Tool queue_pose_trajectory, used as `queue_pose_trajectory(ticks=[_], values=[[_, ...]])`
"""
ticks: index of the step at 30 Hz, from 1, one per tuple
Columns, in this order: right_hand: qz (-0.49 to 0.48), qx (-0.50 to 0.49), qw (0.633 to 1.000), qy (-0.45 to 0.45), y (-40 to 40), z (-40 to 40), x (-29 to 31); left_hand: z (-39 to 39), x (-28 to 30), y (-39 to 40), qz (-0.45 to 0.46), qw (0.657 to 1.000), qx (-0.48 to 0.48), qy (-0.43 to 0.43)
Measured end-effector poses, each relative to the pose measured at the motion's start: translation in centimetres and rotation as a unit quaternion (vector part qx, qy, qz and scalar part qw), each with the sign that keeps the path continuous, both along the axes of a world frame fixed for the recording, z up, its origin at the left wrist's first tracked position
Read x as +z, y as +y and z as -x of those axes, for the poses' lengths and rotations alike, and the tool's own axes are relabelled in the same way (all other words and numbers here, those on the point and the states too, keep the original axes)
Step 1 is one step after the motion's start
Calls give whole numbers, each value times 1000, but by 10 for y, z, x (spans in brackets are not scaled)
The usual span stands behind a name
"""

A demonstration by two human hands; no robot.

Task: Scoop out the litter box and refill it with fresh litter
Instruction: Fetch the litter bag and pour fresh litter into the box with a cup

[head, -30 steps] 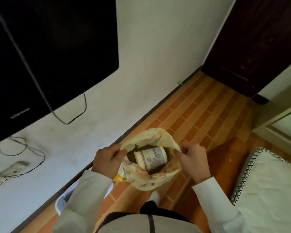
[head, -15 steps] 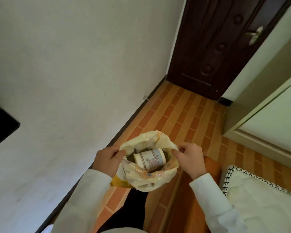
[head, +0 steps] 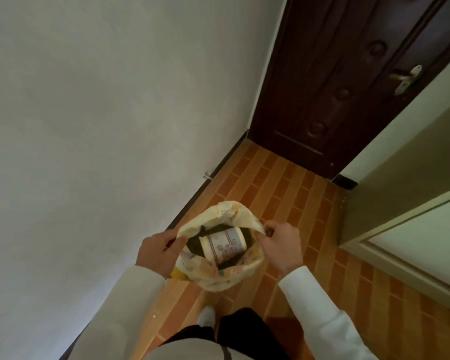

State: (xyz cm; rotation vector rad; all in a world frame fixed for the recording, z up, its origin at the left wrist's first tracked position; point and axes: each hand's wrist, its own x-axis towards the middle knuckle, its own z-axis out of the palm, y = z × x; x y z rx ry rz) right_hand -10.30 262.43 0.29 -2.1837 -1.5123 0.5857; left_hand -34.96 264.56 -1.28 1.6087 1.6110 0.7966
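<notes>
Two hands (head: 159, 253), one bag (head: 226, 279), seemingly one cup (head: 225, 245)

dim, soft indoor light; faint shadows; slight blur; wide-angle bending at edges.

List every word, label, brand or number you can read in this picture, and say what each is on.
No text can be read.
Patterned cylinder inside the yellow plastic bag: printed ornaments only, no letters made out.
Bag's printed patches: too blurred to read.
Dark door: no sign or number.

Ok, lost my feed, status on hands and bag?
Both hands, left and right, pinch the bag rim open. Patterned cup inside. Closed door ahead.
</notes>
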Motion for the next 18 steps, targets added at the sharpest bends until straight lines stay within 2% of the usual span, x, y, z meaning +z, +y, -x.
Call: queue_pose_trajectory(ticks=[4,12,18], values=[[21,18,999,17,91,-21,-10,-23,-8,72,31,999,14,28],[85,117,989,33,277,-69,-72,-80,-72,206,112,981,134,86],[155,201,966,51,401,-92,-122,-118,-125,285,184,956,219,72]])
